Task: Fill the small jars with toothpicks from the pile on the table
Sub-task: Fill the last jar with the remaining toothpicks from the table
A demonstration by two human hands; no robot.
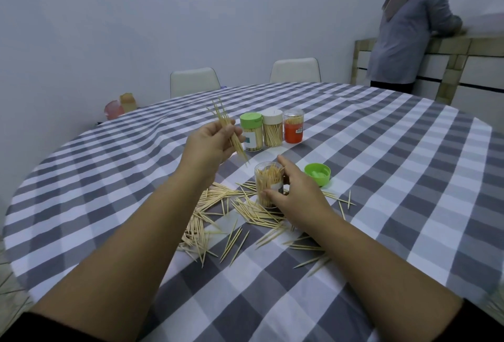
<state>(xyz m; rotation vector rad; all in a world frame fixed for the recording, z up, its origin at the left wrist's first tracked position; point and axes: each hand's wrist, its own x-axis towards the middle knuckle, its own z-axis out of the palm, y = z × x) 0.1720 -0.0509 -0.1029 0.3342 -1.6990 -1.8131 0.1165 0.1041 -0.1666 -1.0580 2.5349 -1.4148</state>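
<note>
My left hand is raised above the table and pinches a bundle of toothpicks, tilted, its lower tips up and to the left of the open jar. My right hand grips that open clear jar, which stands upright and is partly filled with toothpicks. The loose toothpick pile is spread on the cloth around and in front of the jar. The jar's green lid lies upside down just to the right.
Behind stand three filled jars: a green-lidded jar, a white-lidded jar and an orange-labelled jar. The round table has a grey checked cloth. Two white chairs are at the far side. A person stands at a counter, back right.
</note>
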